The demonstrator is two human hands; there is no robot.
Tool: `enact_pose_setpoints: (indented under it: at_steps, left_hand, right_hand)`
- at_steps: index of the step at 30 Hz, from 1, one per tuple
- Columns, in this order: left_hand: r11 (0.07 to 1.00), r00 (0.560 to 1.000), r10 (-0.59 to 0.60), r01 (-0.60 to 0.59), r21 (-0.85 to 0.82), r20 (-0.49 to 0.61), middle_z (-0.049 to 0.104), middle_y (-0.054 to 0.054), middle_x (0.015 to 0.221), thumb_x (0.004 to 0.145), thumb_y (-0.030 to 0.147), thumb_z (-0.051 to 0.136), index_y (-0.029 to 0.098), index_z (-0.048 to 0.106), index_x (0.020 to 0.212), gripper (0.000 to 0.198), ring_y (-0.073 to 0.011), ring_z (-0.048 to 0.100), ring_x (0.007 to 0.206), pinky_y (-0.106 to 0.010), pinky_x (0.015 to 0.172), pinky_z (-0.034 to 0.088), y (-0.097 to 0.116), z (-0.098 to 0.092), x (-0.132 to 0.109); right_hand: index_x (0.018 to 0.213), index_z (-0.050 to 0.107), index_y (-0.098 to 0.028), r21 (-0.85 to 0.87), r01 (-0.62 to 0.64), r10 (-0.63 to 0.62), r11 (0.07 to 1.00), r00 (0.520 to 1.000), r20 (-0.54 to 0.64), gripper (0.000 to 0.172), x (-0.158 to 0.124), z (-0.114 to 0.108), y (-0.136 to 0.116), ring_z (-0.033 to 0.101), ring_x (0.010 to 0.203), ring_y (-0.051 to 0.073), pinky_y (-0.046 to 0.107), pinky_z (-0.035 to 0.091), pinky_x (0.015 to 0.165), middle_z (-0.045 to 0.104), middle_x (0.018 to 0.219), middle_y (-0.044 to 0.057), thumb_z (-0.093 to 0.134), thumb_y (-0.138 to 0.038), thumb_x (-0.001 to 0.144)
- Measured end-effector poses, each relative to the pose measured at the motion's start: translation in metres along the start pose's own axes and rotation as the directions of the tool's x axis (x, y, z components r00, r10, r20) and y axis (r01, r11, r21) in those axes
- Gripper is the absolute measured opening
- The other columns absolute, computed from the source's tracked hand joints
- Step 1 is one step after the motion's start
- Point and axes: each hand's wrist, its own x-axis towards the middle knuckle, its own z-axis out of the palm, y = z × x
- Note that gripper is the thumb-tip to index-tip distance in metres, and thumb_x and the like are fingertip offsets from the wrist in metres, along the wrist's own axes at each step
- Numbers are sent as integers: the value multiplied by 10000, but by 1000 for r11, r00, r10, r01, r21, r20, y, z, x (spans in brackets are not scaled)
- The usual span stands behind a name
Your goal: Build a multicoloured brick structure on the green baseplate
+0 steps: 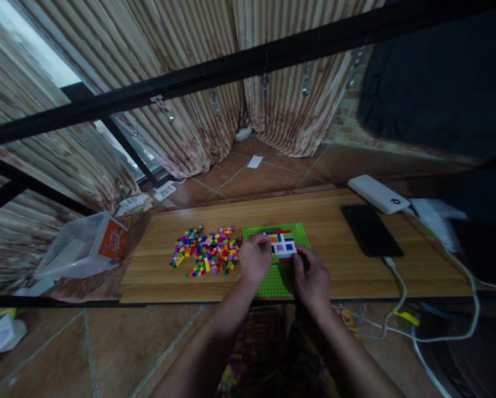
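Observation:
A green studded baseplate (278,283) lies on the wooden board. On it sits a low build of toy bricks (284,249), mostly white and blue, with red strips along its near and far edges. My left hand (256,257) is at the build's left side, its fingers closed together; whatever they may pinch is hidden. At the right edge of the build, my right hand (313,275) has its thumb and forefinger against the white bricks. Just left of my left hand spreads a pile of small loose bricks (208,251) in many colours.
The wooden board (156,287) also bears a black phone (372,229) with a cable and a white power bank (378,193) at the right. A clear plastic box (79,243) stands at the left. A black rail (214,72) crosses in front of striped curtains.

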Motion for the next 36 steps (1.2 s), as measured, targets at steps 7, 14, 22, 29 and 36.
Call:
enact_pose_setpoints:
  at_steps: [7, 14, 22, 29, 36]
  left_hand:
    - [984, 994, -100, 105, -140, 46, 715, 0, 779, 724, 124, 601, 186, 689, 767, 116, -119, 649, 741, -225, 713, 491, -3, 1, 8]
    - [987, 989, -140, 143, -72, 44, 701, -1, 740, 691, 126, 607, 182, 687, 770, 125, -125, 633, 685, -229, 653, 479, 2, 2, 10]
    - [977, 996, -70, 78, -199, 46, 695, 10, 762, 752, 129, 586, 186, 667, 776, 102, -113, 635, 719, -233, 707, 504, -8, 4, 4]
    - [942, 999, -34, 22, -335, -30, 697, -19, 846, 824, 142, 514, 181, 670, 870, 168, -118, 636, 770, -249, 753, 517, -25, -7, -18]
    - [939, 996, -17, -13, -345, -86, 689, -26, 876, 842, 177, 526, 186, 659, 933, 162, -117, 629, 775, -238, 728, 507, -51, -37, -43]
  right_hand:
    - [1091, 648, -177, 5, -3, 3, 1000, 1000, 0, 362, 0, 0, 0, 630, 970, 249, 410, 473, 883, 695, 1050, 118, 428, -415, 930]
    - [1091, 650, -167, -22, 0, 0, 1000, 1000, -4, 381, -1, -1, 0, 635, 968, 250, 408, 476, 882, 697, 1048, 127, 424, -428, 929]
    - [1094, 654, -163, -40, -12, 12, 999, 1000, -7, 396, -2, -1, 4, 644, 953, 246, 394, 484, 867, 690, 1056, 123, 440, -448, 921]
    - [1101, 656, -138, -96, 2, -2, 995, 1000, 0, 430, -3, -4, 4, 646, 967, 260, 380, 480, 858, 690, 1057, 140, 449, -462, 908]
    - [1107, 663, -134, -140, -4, 4, 990, 1000, -3, 470, -4, -5, 7, 643, 986, 290, 395, 473, 853, 694, 1070, 146, 441, -491, 897]
